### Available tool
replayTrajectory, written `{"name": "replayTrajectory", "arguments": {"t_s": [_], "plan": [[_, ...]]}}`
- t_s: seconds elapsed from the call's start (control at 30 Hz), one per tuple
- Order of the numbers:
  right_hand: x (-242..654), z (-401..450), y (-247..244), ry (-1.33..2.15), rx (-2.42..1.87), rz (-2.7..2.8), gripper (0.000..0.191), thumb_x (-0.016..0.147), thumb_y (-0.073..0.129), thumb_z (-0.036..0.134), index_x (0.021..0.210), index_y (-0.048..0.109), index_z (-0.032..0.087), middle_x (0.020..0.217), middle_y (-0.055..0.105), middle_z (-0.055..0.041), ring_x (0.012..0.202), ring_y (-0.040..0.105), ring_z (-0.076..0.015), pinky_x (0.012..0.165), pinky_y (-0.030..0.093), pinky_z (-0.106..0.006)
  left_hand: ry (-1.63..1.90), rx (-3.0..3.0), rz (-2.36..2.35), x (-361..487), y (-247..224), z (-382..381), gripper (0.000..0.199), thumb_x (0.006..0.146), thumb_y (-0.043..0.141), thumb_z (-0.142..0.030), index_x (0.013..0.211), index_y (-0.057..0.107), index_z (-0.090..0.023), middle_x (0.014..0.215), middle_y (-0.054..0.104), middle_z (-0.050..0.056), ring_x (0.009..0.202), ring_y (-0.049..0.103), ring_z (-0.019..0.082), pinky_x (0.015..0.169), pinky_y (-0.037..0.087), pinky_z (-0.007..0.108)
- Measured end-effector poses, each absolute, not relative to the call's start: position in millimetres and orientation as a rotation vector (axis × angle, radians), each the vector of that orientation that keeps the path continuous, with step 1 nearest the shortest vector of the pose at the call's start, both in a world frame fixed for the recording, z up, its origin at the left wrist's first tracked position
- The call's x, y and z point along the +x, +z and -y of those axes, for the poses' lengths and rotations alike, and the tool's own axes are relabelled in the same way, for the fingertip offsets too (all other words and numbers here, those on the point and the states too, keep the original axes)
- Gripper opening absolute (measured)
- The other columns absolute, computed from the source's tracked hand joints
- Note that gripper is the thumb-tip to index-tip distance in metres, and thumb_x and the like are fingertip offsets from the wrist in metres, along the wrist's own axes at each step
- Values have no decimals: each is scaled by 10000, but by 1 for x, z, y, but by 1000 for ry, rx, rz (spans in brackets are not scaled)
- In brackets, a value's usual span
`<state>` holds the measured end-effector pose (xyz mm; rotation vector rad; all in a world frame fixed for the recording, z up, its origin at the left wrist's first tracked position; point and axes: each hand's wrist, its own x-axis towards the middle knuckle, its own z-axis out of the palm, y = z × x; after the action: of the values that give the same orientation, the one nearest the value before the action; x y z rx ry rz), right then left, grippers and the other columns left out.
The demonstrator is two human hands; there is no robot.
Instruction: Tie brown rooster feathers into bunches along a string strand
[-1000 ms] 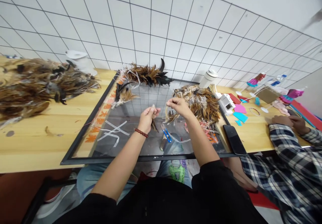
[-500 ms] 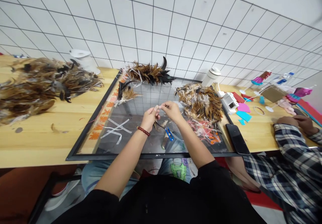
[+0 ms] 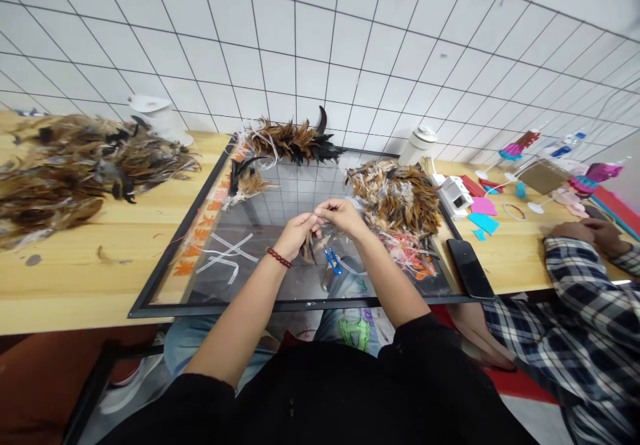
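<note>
My left hand (image 3: 299, 233), a red bead bracelet at its wrist, is closed on a small bunch of brown feathers (image 3: 309, 249) hanging below its fingers. Beside it, my right hand (image 3: 343, 217) pinches at the same spot, fingertips touching the left ones; what it grips is too small to make out. Blue thread snips (image 3: 333, 261) lie on the glass-topped board just below the hands. A heap of brown and cream feathers (image 3: 395, 195) is right of my right hand. White strips (image 3: 227, 258) lie crossed on the left.
A feather trim (image 3: 295, 141) and a smaller feather bunch (image 3: 250, 183) lie at the back of the black-framed board (image 3: 280, 307). More feathers (image 3: 65, 165) cover the left table. A phone (image 3: 470, 268), white bottle (image 3: 419, 145) and a co-worker's plaid sleeve (image 3: 575, 258) are at right.
My fingertips have come closer together, and the feathers below my left hand show more plainly. The view has shifted slightly.
</note>
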<state>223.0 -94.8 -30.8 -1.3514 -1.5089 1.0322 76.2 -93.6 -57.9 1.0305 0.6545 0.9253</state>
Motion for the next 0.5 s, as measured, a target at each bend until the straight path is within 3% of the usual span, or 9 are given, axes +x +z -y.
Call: {"name": "replayTrajectory", "arguments": {"t_s": [0.2,0.3,0.5], "plan": [[282,101,-18,352,-1945,1802,167,771,627,197,907,724,185,958,705,-56,882,617,-173,834,433,-260,1044,796,-742,74,-60,87,301,752,688,-382,663,522,-147,520,390,-61,476,471,73,507,434,198],[301,112,-21,273,-2103,1954,184,789,579,169,878,732,221,973,701,-51,940,617,-189,825,432,-256,1034,660,-769,69,-61,82,285,777,669,-368,687,505,-152,519,386,-65,473,459,70,491,442,190],[292,117,-33,131,-2061,2007,269,882,470,228,1045,682,255,1081,671,-49,1000,605,-180,823,433,-252,939,567,-713,64,-59,81,262,773,682,-316,704,493,-148,516,387,-67,477,457,66,490,465,190]]}}
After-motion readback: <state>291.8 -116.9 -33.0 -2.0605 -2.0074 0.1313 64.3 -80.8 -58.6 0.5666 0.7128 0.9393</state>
